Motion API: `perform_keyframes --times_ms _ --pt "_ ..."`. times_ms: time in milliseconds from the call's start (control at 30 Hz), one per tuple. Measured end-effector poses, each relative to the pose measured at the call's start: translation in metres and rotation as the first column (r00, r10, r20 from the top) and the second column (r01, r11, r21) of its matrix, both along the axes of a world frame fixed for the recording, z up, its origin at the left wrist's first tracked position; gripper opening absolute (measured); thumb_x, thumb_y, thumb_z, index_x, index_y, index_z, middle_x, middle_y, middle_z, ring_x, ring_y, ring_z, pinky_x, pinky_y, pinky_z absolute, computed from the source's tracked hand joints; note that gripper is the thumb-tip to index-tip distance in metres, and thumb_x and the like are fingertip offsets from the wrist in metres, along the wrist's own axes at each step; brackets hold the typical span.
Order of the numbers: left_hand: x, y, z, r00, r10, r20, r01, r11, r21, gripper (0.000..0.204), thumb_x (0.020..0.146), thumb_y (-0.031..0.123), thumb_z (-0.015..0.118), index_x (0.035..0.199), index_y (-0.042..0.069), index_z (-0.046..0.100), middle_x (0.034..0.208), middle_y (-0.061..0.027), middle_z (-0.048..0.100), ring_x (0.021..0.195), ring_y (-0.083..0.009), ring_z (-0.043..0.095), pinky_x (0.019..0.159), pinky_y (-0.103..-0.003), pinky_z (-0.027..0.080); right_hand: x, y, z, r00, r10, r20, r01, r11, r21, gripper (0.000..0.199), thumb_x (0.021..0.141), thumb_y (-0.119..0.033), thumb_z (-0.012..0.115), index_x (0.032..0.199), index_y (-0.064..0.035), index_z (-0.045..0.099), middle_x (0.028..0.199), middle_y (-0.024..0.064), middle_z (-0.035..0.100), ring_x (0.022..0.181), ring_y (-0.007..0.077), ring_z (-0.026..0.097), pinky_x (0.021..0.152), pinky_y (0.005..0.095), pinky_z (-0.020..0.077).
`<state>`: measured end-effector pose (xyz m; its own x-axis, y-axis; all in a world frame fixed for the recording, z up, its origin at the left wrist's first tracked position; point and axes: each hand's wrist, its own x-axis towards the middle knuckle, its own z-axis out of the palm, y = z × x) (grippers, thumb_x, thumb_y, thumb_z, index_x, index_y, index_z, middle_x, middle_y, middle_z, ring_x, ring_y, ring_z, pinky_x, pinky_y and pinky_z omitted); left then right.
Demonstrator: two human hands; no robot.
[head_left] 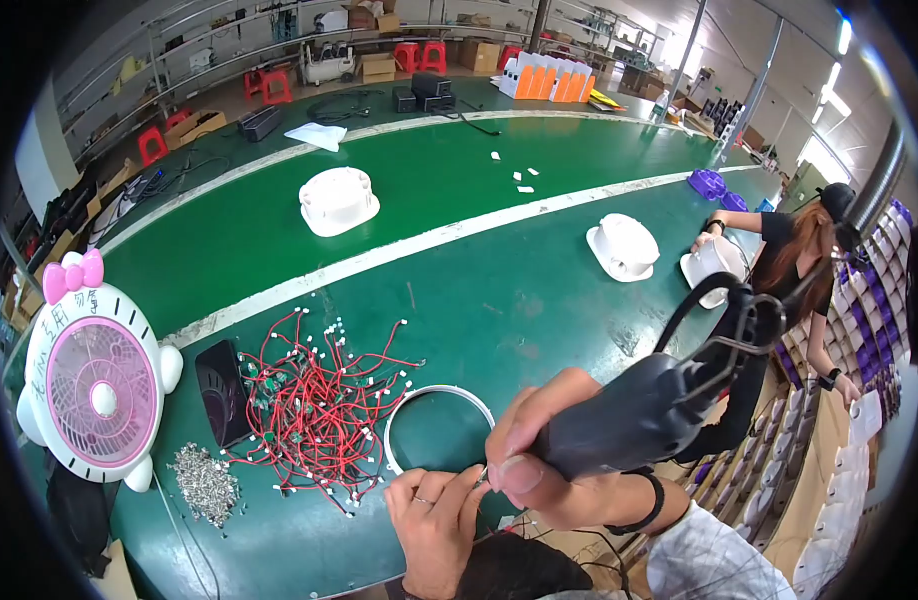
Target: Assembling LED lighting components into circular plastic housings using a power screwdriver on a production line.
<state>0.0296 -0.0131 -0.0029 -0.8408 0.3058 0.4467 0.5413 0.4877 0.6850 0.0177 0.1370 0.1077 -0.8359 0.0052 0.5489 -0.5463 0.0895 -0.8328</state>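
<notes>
My right hand point(529, 465) is wrapped round a dark electric screwdriver point(624, 415), which hangs by a wire loop and points down to the left. Its tip lies hidden behind my fingers. My left hand point(439, 520) wears a ring and is closed on the near edge of a thin white hoop point(390, 440), fingertips pinched close to the screwdriver's tip. Whether a screw sits between those fingertips is too small to see. Left of the hoop spreads a tangled heap of red wires point(324, 415) with white connectors and small green boards. Beyond it lies a heap of silvery screws point(205, 485).
A black flat case point(222, 392) lies beside a pink-and-white fan point(104, 400) on the left. White round housings point(339, 202) point(622, 247) stand across the green table point(499, 335). At right a co-worker point(809, 250) handles another white housing point(714, 270); racks of white parts point(759, 470) stand below.
</notes>
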Motion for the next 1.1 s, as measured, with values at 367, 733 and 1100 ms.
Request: perform_keyframes --times_ms 367,733,1100 --pt "-0.001 0.004 -0.003 0.997 0.043 -0.061 -0.044 0.999 -0.008 0.028 0.075 0.022 0.085 0.101 0.017 0.077 0.089 0.0056 0.063 0.094 -0.0207 0.052 0.081 -0.037 0.041 0.005 0.006 0.005 1.0 0.006 0.015 -0.006 0.999 0.034 0.027 0.097 -0.015 0.067 0.105 -0.0057 0.042 0.075 0.0115 0.059 0.053 0.0103 0.052 0.049 0.0267 0.0476" --pt "-0.004 0.003 0.001 1.0 0.002 -0.014 -0.002 1.0 0.023 0.028 0.077 0.017 0.083 0.104 0.015 0.076 0.09 0.0046 0.063 0.095 -0.0217 0.052 0.084 -0.038 0.039 -0.011 0.02 0.021 0.881 0.469 0.066 -0.47 0.883 -0.007 0.037 0.073 0.008 0.086 0.096 -0.0018 0.058 0.078 0.0107 0.065 0.069 0.0195 0.065 0.059 0.0318 0.0511" --pt "0.0 0.001 0.007 0.998 -0.039 -0.053 0.043 0.997 0.067 0.029 0.078 0.014 0.083 0.106 0.016 0.078 0.106 0.0054 0.067 0.1 -0.0216 0.054 0.088 -0.037 0.042 -0.001 0.015 0.007 0.953 0.302 -0.015 -0.302 0.952 -0.056 0.031 0.086 -0.006 0.081 0.096 -0.0052 0.052 0.075 0.0102 0.062 0.058 0.0153 0.058 0.053 0.0304 0.0487"
